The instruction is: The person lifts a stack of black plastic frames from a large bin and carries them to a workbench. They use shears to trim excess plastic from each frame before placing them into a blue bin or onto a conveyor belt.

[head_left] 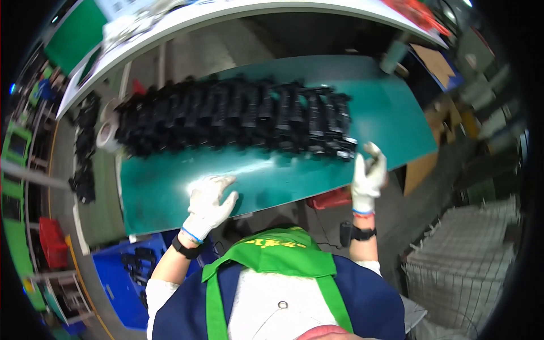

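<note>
A long row of black plastic parts [243, 113], packed side by side, lies across the green tabletop [272, 178]. My left hand [208, 204], in a white glove, hovers over or rests on the near part of the table. Its thumb stands away from the fingers, and nothing is in it. Beyond the table's front edge, my right hand [369, 174], also gloved, is raised near the right end of the row. Its fingers are bent with a gap between them, and I see nothing held. Whether it touches the closest part cannot be made out.
A white shelf [272, 8] arches over the far side. Rolls of tape [106, 135] sit at the table's left end. A blue bin [116, 283] with black parts stands lower left. Cardboard [420, 173] and a wire-mesh cage [462, 255] are at right.
</note>
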`<state>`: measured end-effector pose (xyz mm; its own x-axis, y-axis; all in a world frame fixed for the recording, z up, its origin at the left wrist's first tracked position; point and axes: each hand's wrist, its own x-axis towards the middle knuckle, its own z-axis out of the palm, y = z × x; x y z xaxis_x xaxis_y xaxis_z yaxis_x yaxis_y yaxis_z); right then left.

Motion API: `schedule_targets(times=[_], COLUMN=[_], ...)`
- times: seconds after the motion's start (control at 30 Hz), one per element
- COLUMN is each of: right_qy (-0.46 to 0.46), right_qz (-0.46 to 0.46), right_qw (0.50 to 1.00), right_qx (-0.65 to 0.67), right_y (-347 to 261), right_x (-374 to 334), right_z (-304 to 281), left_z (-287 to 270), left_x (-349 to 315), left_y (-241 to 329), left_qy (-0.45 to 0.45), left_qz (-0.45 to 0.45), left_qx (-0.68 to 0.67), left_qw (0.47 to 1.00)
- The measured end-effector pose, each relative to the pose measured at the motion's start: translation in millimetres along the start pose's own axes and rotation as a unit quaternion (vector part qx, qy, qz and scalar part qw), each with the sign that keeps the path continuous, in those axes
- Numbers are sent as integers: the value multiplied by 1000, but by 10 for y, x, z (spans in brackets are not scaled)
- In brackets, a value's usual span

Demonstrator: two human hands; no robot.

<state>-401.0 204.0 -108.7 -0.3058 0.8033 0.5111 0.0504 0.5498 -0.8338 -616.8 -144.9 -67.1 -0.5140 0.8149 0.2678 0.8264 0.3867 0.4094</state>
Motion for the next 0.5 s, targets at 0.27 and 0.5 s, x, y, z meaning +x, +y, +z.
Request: schedule_targets(times=[0.27, 0.5], right_qy=[-383, -601], right_qz=[67, -130], right_qw=[921, 786], right_qx=[24, -60], right_y=[-944, -1615], right_x=[-670, -1280], right_z=[810, 2000], left_z=[-513, -1632], left_x=[-734, -1746], left_y=[-902, -1957], left_qy=[11, -82], left_qz=[-279, -444], left_qx=[-95, 68], left_qw=[956, 890])
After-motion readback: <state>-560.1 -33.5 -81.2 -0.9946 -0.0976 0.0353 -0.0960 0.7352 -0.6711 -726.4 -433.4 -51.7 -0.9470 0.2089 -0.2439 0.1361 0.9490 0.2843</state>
